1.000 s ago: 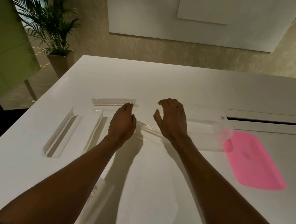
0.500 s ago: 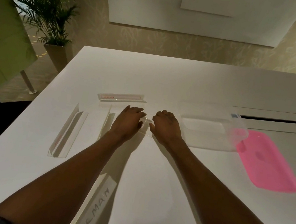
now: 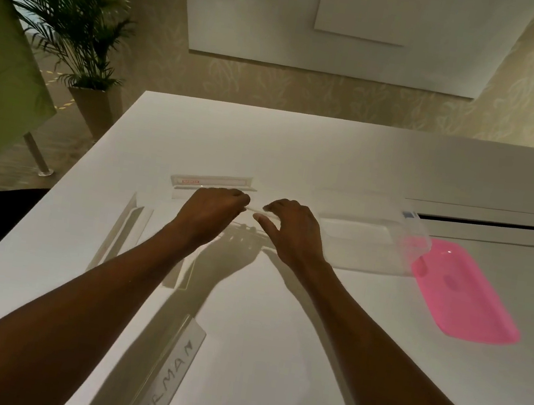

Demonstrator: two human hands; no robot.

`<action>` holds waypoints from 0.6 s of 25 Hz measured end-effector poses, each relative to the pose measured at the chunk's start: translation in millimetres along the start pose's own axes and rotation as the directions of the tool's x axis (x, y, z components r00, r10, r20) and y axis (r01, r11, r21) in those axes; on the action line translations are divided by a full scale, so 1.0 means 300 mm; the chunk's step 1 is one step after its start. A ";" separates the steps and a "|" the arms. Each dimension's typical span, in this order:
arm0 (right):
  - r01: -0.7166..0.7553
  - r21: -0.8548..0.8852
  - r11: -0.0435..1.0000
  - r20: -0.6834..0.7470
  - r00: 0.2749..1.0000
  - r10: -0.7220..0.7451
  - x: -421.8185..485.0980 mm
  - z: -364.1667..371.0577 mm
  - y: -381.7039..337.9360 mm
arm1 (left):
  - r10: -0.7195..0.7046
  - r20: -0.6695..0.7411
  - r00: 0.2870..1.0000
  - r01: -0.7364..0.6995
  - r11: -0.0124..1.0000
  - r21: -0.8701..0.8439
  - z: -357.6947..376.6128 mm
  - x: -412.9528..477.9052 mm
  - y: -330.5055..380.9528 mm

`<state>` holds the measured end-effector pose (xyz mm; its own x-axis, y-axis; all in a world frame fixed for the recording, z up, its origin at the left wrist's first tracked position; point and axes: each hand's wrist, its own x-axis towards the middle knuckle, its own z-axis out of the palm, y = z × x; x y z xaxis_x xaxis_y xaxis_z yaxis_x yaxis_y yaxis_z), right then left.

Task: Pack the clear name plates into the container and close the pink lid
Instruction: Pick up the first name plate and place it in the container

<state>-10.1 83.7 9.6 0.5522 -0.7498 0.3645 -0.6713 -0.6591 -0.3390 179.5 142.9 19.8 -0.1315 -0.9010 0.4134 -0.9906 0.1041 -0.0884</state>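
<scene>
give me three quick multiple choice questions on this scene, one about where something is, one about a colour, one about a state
1. Where does the flat lid lie, from the person's own side?
A. right of the clear plastic container
B. left of it
C. on top of it

2. What colour is the lid?
A. green
B. pink
C. blue

3. What is the state of the container?
A. shut with the lid
B. tipped on its side
C. open, standing on the white table

Answers:
1 A: the lid rests on the table by the container's right end.
2 B: it is bright translucent pink.
3 C: its top is uncovered, and the left hand and right hand hold a clear name plate beside it, not yet inside.
</scene>
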 end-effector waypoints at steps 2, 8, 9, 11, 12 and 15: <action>-0.077 0.224 0.972 -0.163 0.980 0.115 -0.022 -0.032 0.001 | 0.011 -0.070 0.998 -0.007 0.998 0.056 -0.046 -0.016 -0.016; -0.302 0.725 0.619 -0.061 0.867 0.494 -0.033 -0.095 0.015 | 0.000 -0.319 0.948 0.010 0.999 0.032 -0.114 -0.063 0.032; -0.335 0.822 0.461 0.049 0.847 0.529 -0.034 -0.109 0.021 | -0.009 -0.336 0.942 0.020 0.999 0.029 -0.118 -0.064 0.056; -0.331 0.918 0.217 0.187 0.846 0.499 -0.043 -0.140 0.044 | -0.050 -0.360 0.931 0.053 0.999 -0.002 -0.120 -0.060 0.103; -0.306 0.934 0.184 0.188 0.859 0.476 -0.051 -0.155 0.063 | -0.066 -0.370 0.926 0.062 0.998 -0.023 -0.122 -0.055 0.123; -0.228 0.953 0.201 0.122 0.892 0.435 -0.079 -0.206 0.138 | -0.102 -0.292 0.951 0.044 0.979 -0.199 -0.135 -0.018 0.172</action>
<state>-81.5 77.8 40.6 0.2614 -0.9625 0.0718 0.2102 -0.0158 -0.9775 127.8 170.1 49.7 -0.0345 -0.7442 0.6671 -0.9829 0.1461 0.1121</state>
